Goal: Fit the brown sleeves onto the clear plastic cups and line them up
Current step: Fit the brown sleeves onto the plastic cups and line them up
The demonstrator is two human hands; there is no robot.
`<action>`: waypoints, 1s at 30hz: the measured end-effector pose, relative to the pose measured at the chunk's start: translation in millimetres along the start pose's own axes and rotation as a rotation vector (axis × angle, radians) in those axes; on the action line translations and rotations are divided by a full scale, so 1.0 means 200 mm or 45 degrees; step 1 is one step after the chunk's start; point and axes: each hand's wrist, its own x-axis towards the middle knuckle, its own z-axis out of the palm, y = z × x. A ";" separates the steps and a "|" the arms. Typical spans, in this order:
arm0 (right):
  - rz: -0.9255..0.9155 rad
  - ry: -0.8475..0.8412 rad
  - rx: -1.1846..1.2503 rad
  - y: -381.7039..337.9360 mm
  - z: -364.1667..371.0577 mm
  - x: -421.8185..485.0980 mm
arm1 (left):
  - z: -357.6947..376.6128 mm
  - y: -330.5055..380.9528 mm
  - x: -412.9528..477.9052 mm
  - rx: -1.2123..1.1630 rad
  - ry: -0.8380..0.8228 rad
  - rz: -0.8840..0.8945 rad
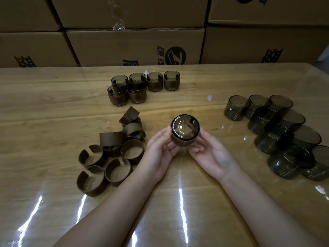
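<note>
A sleeved cup (185, 131) is being gripped by both hands' fingers (164, 138), tilted above the worktop (53, 104), so the brown sleeve (181, 142) is risking being left crooked.

Work surface: a wooden table (44, 122) with light grain, running the full width of the view. A clear glossy film covers its top; bright streaks of reflected light show on the near part and small glints further right.

Background: stacked cardboard boxes (135, 47) stand along the far edge of the table, forming a wall across the whole view. Black printed characters and a round black logo (175, 55) mark their faces. A strip of clear packing tape (117, 16) runs down the upper centre box, wrinkled and partly lifted.
</note>
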 end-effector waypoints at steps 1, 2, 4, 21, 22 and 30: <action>-0.005 0.002 0.007 0.00 0.00 0.00 | 0.00 0.00 0.00 -0.013 -0.005 0.000; -0.010 0.005 0.014 0.00 0.00 0.00 | 0.00 0.00 0.00 -0.022 -0.005 0.000; -0.020 0.009 0.017 0.01 0.00 0.00 | 0.00 0.00 0.00 -0.034 -0.007 0.004; -0.397 0.076 -0.590 -0.05 -0.03 -0.02 | 0.06 -0.12 -0.05 1.209 -0.005 0.395; -0.474 0.093 -0.747 -0.04 -0.02 -0.03 | 0.06 -0.11 -0.05 1.184 -0.004 0.386; -0.512 0.015 -0.959 0.02 -0.01 -0.01 | 0.02 -0.02 -0.02 0.187 -0.043 0.094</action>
